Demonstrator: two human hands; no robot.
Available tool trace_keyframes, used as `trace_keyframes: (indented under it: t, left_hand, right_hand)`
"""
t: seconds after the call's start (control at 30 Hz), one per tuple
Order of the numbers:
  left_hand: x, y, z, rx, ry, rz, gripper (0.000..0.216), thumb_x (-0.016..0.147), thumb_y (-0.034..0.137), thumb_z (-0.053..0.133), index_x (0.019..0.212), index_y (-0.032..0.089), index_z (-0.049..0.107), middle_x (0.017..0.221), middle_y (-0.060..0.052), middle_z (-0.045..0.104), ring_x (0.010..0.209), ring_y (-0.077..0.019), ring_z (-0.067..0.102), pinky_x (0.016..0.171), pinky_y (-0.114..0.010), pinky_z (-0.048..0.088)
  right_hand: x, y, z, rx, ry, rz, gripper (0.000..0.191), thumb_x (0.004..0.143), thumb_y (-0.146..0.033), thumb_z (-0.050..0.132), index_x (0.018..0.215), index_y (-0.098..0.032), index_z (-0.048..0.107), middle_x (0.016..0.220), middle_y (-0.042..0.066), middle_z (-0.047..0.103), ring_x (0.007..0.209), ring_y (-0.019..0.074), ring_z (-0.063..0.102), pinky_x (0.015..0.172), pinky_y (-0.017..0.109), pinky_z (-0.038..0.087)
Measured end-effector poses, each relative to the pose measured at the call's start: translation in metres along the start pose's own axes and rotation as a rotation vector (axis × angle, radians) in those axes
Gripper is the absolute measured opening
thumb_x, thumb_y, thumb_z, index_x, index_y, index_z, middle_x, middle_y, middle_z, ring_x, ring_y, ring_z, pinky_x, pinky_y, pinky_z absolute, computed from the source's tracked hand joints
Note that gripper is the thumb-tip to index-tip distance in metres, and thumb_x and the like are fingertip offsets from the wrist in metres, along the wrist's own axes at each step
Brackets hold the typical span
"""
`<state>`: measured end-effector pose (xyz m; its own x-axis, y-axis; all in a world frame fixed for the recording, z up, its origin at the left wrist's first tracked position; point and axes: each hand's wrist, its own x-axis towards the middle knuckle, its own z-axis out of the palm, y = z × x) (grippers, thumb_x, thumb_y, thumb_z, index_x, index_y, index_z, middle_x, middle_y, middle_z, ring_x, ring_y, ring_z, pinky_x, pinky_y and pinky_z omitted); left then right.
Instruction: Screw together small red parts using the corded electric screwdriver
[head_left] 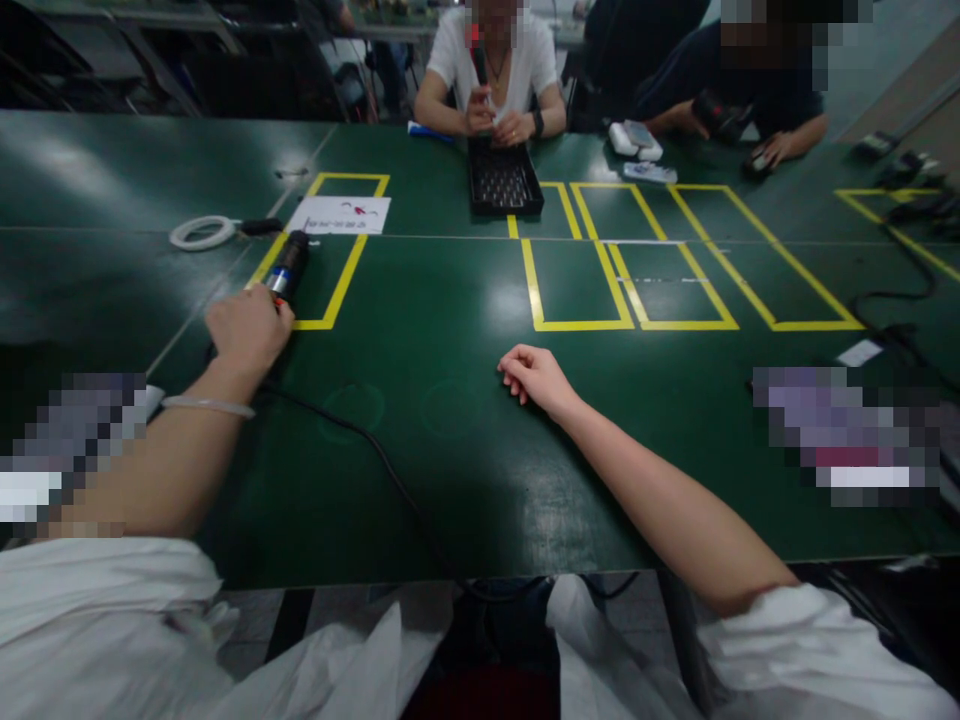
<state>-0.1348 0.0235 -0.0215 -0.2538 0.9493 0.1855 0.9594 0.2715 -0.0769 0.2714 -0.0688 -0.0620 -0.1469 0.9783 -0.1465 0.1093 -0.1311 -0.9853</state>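
Note:
My left hand [247, 328] is closed round the rear of a black corded electric screwdriver [287, 266] that lies on the green table [450, 330], pointing away from me inside a yellow taped box. Its black cable [375, 450] trails back over the table towards me. A thin band circles my left wrist. My right hand [534, 377] rests on the bare table surface near the middle, fingers loosely curled, holding nothing that I can see.
A white paper sheet [340, 214] and a white tape ring [201, 233] lie beyond the screwdriver. A black tray [503, 180] sits before a person in white across the table. Another person sits far right. Yellow taped rectangles [630, 285] mark the centre-right. Cables lie at the right edge.

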Motion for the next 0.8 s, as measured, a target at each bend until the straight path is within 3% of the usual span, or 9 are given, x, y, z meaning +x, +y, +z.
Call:
trace_keyframes:
  t: [0.17,0.3,0.47,0.57,0.67,0.8]
  left_hand:
    - [-0.001,0.01,-0.007,-0.086,0.06,0.024,0.05,0.1,0.049,0.032,0.12,0.008,0.053,0.111,-0.007,0.058,0.101,-0.0227,0.048,0.091,-0.038,0.036]
    - [-0.016,0.056,-0.013,-0.404,0.081,0.146,0.036,0.099,0.039,0.043,0.117,0.011,0.057,0.106,-0.008,0.064,0.095,-0.0206,0.055,0.092,-0.039,0.042]
    - [-0.06,0.142,-0.022,-1.086,-0.232,0.42,0.027,0.095,0.033,0.05,0.108,0.012,0.06,0.094,-0.008,0.068,0.082,-0.0152,0.064,0.084,-0.031,0.051]
    - [-0.093,0.181,-0.031,-1.289,-0.466,0.449,0.032,0.094,0.035,0.05,0.111,0.012,0.063,0.086,-0.007,0.064,0.075,-0.0139,0.061,0.075,-0.028,0.052]
    - [-0.119,0.201,-0.032,-1.414,-0.631,0.426,0.038,0.093,0.034,0.053,0.123,0.012,0.061,0.083,-0.004,0.06,0.071,-0.0116,0.058,0.07,-0.025,0.05]
    - [-0.137,0.207,-0.022,-1.54,-0.725,0.409,0.044,0.092,0.03,0.056,0.132,0.011,0.054,0.078,-0.002,0.058,0.07,-0.0111,0.056,0.067,-0.023,0.048]
  right_hand:
    - [0.001,-0.001,0.002,0.064,0.041,0.001,0.01,0.082,-0.022,0.06,0.074,-0.017,0.059,0.057,-0.004,0.056,0.04,0.0056,0.05,0.029,0.014,0.037]
    - [0.001,0.001,0.002,0.09,0.051,-0.014,0.012,0.083,-0.027,0.06,0.075,-0.017,0.059,0.058,-0.004,0.057,0.04,0.0054,0.051,0.03,0.014,0.037]
    - [0.002,0.003,0.001,0.09,0.068,-0.057,0.016,0.084,-0.031,0.061,0.077,-0.018,0.059,0.058,-0.004,0.056,0.041,0.0062,0.05,0.033,0.016,0.038]
    - [0.001,0.004,0.0,0.095,0.067,-0.093,0.018,0.085,-0.035,0.06,0.079,-0.018,0.058,0.056,-0.005,0.055,0.041,0.0062,0.049,0.034,0.016,0.036]
    - [0.002,0.006,-0.001,0.134,0.069,-0.148,0.018,0.083,-0.037,0.06,0.087,-0.02,0.055,0.055,-0.008,0.054,0.04,0.0063,0.048,0.034,0.016,0.035]
    - [0.002,0.009,0.0,0.149,0.034,-0.197,0.024,0.078,-0.034,0.063,0.096,-0.02,0.055,0.06,-0.008,0.058,0.043,0.0067,0.05,0.037,0.017,0.037]
